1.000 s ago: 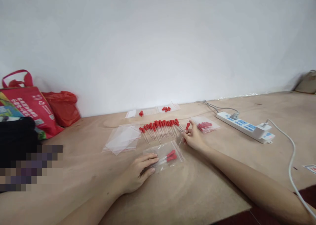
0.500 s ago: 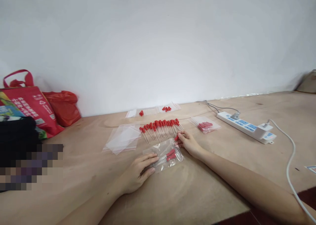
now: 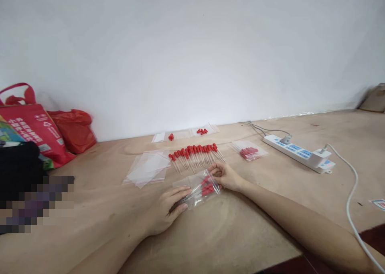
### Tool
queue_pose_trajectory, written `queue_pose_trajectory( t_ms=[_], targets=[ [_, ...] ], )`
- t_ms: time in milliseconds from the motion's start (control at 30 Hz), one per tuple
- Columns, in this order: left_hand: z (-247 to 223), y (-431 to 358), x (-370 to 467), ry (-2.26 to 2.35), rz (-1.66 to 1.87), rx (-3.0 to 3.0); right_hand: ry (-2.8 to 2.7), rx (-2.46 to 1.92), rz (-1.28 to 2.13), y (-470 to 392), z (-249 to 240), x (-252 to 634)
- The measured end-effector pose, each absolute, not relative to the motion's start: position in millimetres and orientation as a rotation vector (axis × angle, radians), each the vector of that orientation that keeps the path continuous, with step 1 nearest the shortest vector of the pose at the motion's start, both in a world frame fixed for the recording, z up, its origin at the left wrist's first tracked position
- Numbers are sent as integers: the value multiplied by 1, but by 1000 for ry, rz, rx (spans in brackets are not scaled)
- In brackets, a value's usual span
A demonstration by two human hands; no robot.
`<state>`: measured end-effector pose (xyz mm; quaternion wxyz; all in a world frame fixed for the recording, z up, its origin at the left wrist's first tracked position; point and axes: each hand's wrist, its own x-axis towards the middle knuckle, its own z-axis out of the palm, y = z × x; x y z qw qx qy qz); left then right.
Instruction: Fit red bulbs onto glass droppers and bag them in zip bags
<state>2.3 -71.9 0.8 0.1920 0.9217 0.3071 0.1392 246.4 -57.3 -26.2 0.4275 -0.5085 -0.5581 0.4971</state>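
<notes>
A clear zip bag [image 3: 197, 202] lies tilted on the table with a few red-bulbed glass droppers [image 3: 207, 191] inside. My left hand [image 3: 167, 206] grips the bag's left end, fingers over it and thumb at the lower edge. At the bag's right-hand mouth, my right hand [image 3: 224, 176] has its fingers bent around a dropper, whose red bulb [image 3: 205, 180] sits just inside the plastic; the fingertips are partly hidden. Just beyond the bag is a row of several more droppers [image 3: 195, 150], bulbs pointing away from me.
Flat bags [image 3: 147, 168] lie left of the row. A bag of red bulbs [image 3: 249, 152] is to the right, near a white power strip [image 3: 296, 152] with a cable [image 3: 350, 202]. More bagged pieces [image 3: 202, 131] lie by the wall. Red bags [image 3: 73, 129] stand far left.
My right hand has moved slightly down, taking the dropper's red bulb from outside the bag to inside its mouth. My left hand keeps its hold; the view has shifted slightly.
</notes>
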Motion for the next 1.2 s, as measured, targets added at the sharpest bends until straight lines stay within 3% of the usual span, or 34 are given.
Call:
queue_pose_trajectory(
  t_ms=[167, 400, 733, 1200],
  targets=[
    [1, -71, 3, 866, 384, 2601, -1364, -1373, 1103, -53, -26, 251],
    [-6, -68, 1, 815, 455, 2579, -1369, -1587, 493, -38, -42, 267],
    [0, -71, 1, 834, 425, 2558, -1380, -1932, 172, -9, -22, 271],
    [1, -73, 1, 866, 396, 2535, -1515, -2255, 515, 36, 5, 288]
  ],
)
